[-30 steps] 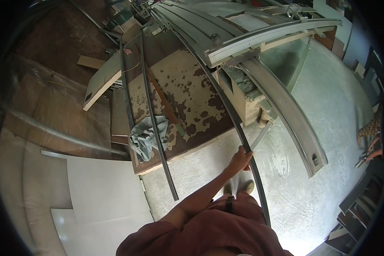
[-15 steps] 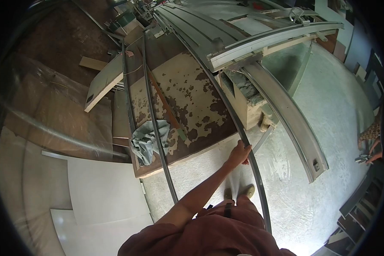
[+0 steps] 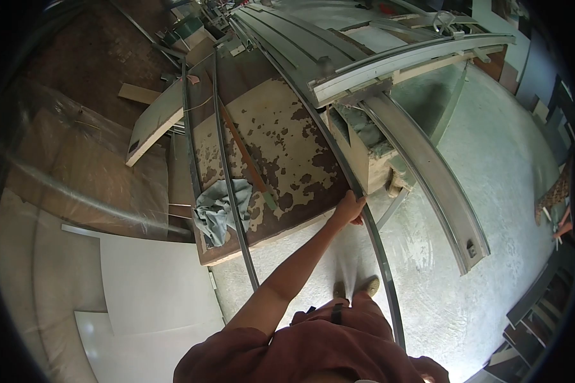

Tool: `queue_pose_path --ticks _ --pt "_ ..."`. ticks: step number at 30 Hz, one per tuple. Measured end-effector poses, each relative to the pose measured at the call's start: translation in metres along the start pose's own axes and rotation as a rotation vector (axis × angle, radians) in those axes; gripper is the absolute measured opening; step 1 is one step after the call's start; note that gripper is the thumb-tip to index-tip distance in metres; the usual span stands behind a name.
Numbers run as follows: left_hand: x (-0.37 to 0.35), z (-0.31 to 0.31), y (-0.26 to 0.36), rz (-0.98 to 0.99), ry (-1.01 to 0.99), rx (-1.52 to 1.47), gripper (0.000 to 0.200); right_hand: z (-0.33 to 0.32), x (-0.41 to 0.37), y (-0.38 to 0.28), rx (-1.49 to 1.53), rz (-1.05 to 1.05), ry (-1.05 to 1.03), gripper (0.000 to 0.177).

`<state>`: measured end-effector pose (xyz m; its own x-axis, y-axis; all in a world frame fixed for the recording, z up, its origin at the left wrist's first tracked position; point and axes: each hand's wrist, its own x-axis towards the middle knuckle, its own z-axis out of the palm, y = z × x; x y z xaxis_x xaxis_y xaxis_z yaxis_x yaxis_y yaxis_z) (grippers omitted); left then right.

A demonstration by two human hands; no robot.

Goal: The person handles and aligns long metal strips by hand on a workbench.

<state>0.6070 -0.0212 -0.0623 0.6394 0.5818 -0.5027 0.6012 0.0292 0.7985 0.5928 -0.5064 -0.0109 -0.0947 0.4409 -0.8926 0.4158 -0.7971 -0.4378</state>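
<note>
My left hand point(image 3: 349, 209) is closed round a long, thin metal strip point(image 3: 382, 262) near the front edge of the worktable. The strip runs from the far end of the table, along its right side, down past my right leg. My right hand is out of view; only the sleeve shows at the bottom. A second metal strip point(image 3: 229, 172) lies over the table and sticks out past its front edge. Under it is a crumpled grey-green cloth point(image 3: 220, 214). The worktable's top point(image 3: 284, 140) has peeling, patchy paint, and a thin brown wooden strip point(image 3: 244, 153) rests on it.
A wide metal channel point(image 3: 437, 172) juts out over the floor on the right. Beyond it stands a bench stacked with long panels point(image 3: 300, 38). Large white sheets point(image 3: 160, 287) lie at lower left, near clear plastic film point(image 3: 89, 159). Part of another person point(image 3: 563, 226) shows far right.
My left hand has moved a little up and to the left along with the strip, nearer the table's front corner. More of the right sleeve shows at the bottom.
</note>
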Motion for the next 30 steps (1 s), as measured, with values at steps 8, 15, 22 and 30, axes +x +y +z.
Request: queue_pose_path --ticks 8,15,22,30 --pt "0.011 -0.008 0.002 -0.035 -0.037 0.03 0.041 -0.004 0.009 0.006 -0.014 -0.137 0.037 0.018" --pt "0.029 -0.021 0.005 -0.019 0.029 0.061 0.038 0.019 0.054 0.076 0.091 -0.537 0.099 0.011" --pt "0.036 -0.045 0.018 -0.033 0.037 0.101 0.035 -0.015 0.042 -0.008 -0.012 -0.159 0.039 0.035" --pt "0.063 -0.075 0.021 -0.047 0.012 0.056 0.038 -0.039 0.036 -0.058 -0.147 -0.23 0.248 0.039"
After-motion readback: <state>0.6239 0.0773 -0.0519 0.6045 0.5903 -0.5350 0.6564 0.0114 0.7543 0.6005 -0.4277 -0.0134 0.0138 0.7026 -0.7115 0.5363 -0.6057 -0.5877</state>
